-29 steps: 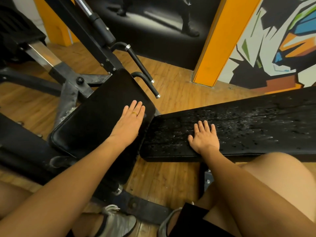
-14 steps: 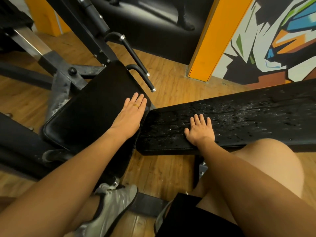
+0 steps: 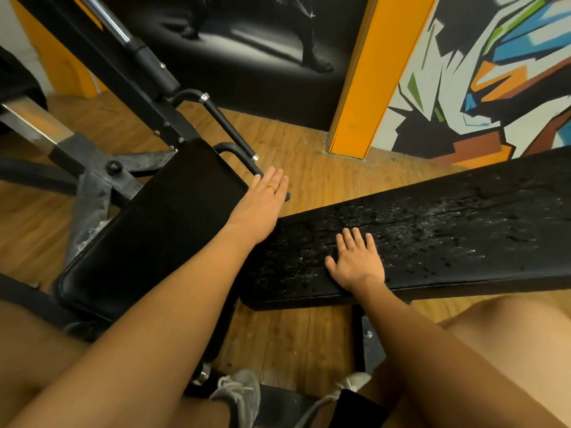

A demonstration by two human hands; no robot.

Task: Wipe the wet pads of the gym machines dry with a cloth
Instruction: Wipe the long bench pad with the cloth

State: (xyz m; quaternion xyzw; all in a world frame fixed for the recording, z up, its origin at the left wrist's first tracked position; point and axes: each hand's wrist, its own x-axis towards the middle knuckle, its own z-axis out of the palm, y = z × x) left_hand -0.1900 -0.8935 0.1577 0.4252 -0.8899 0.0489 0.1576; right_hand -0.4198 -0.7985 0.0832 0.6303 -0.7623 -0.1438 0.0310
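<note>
Head view gives us the long bench pad beaded with water, just right of the angled seat pad. Our right hand lies flat on its near end, fingers slightly spread; our left hand, fingers straight and together, lies over the seat pad's far corner, perhaps touching a handle. No cloth shows, so wiping looks unbegun; we need one next. No writing is legible.

The left hand covers part of the lower handle; I cannot tell whether they touch. The left forearm hides the seat pad's near right corner. The wet bench pad runs off the right edge. Both shoes show only in part.
</note>
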